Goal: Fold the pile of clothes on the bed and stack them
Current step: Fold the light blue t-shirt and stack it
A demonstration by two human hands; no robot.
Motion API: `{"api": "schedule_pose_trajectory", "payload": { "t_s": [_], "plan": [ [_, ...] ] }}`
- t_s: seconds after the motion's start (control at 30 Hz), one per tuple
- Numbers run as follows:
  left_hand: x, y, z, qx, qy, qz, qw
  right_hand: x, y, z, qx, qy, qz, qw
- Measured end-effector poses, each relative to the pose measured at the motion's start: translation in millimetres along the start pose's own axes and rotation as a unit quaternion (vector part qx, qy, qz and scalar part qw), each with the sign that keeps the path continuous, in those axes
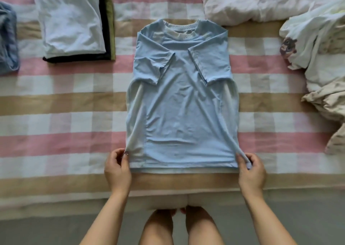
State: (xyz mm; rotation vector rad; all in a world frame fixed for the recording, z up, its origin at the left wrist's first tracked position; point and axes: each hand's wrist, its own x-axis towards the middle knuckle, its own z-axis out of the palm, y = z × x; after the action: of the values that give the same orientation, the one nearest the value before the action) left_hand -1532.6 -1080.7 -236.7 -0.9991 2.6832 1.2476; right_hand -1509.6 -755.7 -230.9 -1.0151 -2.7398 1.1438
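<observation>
Both hands at hem corners of one shirt; sleeves already in, half-fold pending.

Nearest: left hand [117,168] and right hand [252,172], two in all, each grip clamped on a bottom corner of the single light blue short-sleeved T-shirt [179,104]. Holding both corners probably keeps the hem taut and level for carrying it up to the collar. The shirt lies flat, mid-bed, on the pink, tan and white checked sheet [56,104], both sleeves turned inward. Far left: a folded stack [71,20] of three visible layers (white, black, olive), with one folded blue garment [7,39] beside it. Far right: a crumpled pile of pale unfolded clothes [317,48], number not countable, kept apart from the finished work.
</observation>
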Motion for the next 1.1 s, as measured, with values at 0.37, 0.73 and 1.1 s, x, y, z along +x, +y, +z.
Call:
{"api": "schedule_pose_trajectory", "payload": {
  "t_s": [0.37,0.73,1.1],
  "plan": [
    [-15.8,-18.4,-13.0,0.186,-0.057,0.32,0.927,-10.8,16.2,-18.6,-0.21,-0.018,-0.28,0.937],
    [-0.7,-20.7,-11.9,0.224,-0.117,0.403,0.879,9.4,19.3,-16.9,-0.259,-0.066,-0.311,0.912],
    [64.1,75.2,-29.6,-0.024,-0.046,0.241,0.969,85.3,-79.5,-32.0,0.166,-0.069,-0.089,0.98]
  ]
}}
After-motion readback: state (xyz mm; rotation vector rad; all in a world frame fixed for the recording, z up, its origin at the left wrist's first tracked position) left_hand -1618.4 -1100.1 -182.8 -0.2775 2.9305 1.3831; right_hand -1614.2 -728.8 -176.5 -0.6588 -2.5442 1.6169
